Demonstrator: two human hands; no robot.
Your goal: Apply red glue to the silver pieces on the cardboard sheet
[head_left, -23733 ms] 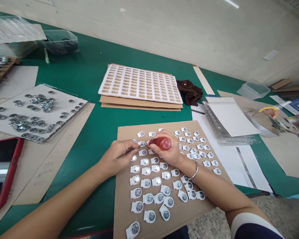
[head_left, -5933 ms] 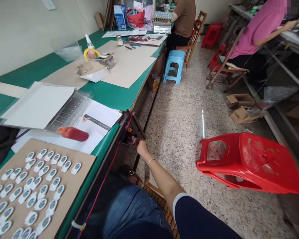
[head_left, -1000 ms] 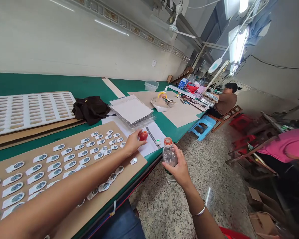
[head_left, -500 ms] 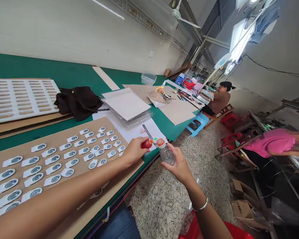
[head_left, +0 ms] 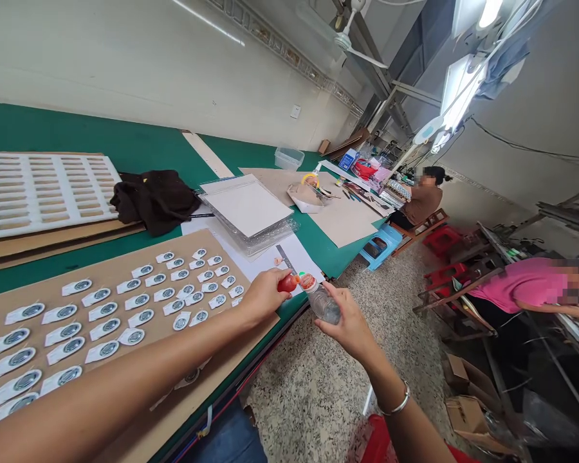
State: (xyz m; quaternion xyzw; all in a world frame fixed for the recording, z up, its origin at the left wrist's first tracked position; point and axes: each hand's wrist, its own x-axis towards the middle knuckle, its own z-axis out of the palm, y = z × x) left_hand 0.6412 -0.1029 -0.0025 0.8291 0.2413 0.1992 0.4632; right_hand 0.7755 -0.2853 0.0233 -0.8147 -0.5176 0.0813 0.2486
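My left hand point(head_left: 262, 297) is closed around a small red bottle point(head_left: 285, 283) with an orange tip that points to the right. My right hand point(head_left: 350, 323) grips a clear plastic bottle point(head_left: 324, 305) whose open mouth has red smears round it. This clear bottle leans left, its mouth close beside the orange tip; whether the two touch I cannot tell. Under my left forearm lies a brown board point(head_left: 174, 254) bearing rows of white tags with dark round emblems point(head_left: 145, 316).
Clear-wrapped white sheets point(head_left: 248, 204), a dark cloth point(head_left: 157, 196) and a white slotted tray point(head_left: 48, 193) lie on the green table point(head_left: 139, 145). A blue stool point(head_left: 382, 244) stands past the table's edge. Two people sit further off, one in a pink shirt point(head_left: 525, 283).
The clear bottle has tilted left, bringing its mouth nearer the red bottle's orange tip. Both hands keep hold of their bottles. The view has shifted slightly.
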